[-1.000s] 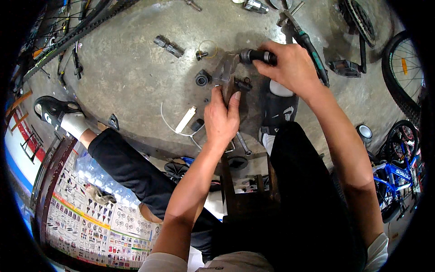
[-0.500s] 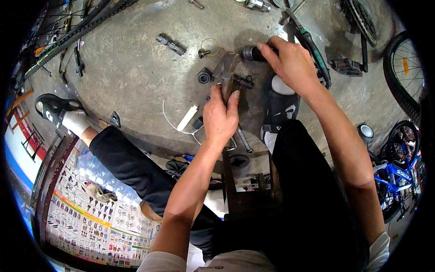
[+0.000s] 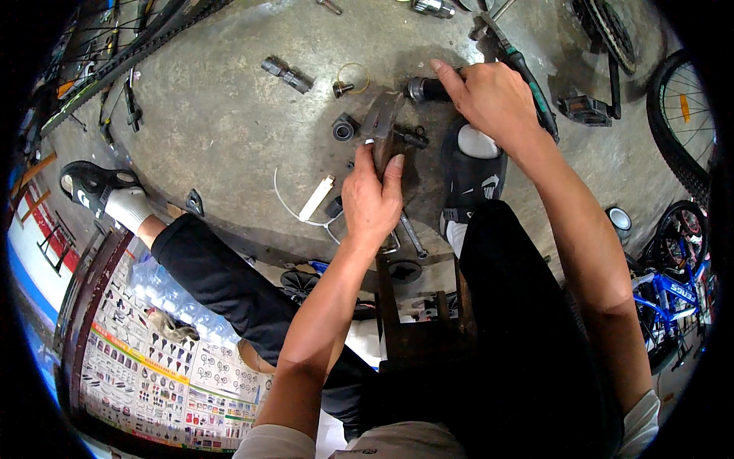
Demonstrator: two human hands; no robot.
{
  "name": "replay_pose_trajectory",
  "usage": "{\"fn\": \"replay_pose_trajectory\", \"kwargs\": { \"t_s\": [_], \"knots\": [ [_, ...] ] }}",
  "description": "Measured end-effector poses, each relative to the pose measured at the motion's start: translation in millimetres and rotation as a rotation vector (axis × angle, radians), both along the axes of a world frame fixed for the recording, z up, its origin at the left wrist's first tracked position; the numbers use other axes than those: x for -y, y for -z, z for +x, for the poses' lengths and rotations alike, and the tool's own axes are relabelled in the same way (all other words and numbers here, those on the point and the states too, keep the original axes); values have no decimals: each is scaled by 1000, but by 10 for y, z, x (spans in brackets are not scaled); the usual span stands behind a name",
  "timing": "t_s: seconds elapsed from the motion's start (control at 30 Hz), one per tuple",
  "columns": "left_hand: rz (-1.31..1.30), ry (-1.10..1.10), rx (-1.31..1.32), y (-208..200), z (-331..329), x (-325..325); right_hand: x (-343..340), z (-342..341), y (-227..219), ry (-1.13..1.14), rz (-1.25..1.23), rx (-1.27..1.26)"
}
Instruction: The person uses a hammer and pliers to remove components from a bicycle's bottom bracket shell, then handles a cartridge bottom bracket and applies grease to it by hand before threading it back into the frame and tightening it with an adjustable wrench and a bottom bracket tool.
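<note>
My left hand [image 3: 371, 199] is closed round the short-gripped handle of a claw hammer [image 3: 380, 116], its head pointing away from me over the concrete floor. Just right of the hammer head lies a dark cylindrical metal part [image 3: 430, 89] with a ribbed collar. My right hand [image 3: 495, 101] is curled over that part's right end, thumb raised off it and fingertips hidden. Beneath the hammer is a small black threaded piece [image 3: 413, 138]. A black ring-shaped fitting [image 3: 345, 128] sits to the left, near a short bolt [image 3: 342, 89] and a thin yellowish ring [image 3: 355, 69].
Right of my hand lies a black-and-teal bar [image 3: 527, 84], with a pedal [image 3: 587, 111] and a bicycle wheel [image 3: 680, 122] farther right. A metal tool [image 3: 287, 74], a white tube [image 3: 316, 199] and a wrench [image 3: 414, 235] lie on the floor. My sandalled foot [image 3: 474, 172] is beside the parts.
My right thumb has lifted off the cylindrical part, and the right hand has shifted slightly. The left hand and hammer have stayed almost still.
</note>
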State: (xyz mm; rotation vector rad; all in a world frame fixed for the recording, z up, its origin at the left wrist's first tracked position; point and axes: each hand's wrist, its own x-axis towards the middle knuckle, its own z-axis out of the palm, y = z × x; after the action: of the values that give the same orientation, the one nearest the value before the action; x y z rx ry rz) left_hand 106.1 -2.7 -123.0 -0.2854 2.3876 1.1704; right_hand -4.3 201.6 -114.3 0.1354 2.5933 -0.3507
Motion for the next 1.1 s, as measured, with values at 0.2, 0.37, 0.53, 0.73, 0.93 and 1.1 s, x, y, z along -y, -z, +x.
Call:
{"fn": "replay_pose_trajectory", "kwargs": {
  "t_s": [0.2, 0.37, 0.53, 0.73, 0.93, 1.1],
  "knots": [
    [-40, 35, -91, -111, -13, -40, -51, -41, -9, 72, 56, 135],
    [-22, 101, -382, -56, 50, 30, -12, -76, -17, 70, 71, 189],
    [-239, 177, -123, -4, 85, 86, -101, -54, 69, 56, 79, 147],
    [82, 129, -469, -110, 55, 80, -59, -115, -57, 83, 76, 161],
    [-191, 192, -116, 30, 0, -1, -53, -117, 22, 80, 79, 155],
    [-61, 150, -436, -91, -2, 5, -32, -133, -55, 79, 71, 178]
  ]
}}
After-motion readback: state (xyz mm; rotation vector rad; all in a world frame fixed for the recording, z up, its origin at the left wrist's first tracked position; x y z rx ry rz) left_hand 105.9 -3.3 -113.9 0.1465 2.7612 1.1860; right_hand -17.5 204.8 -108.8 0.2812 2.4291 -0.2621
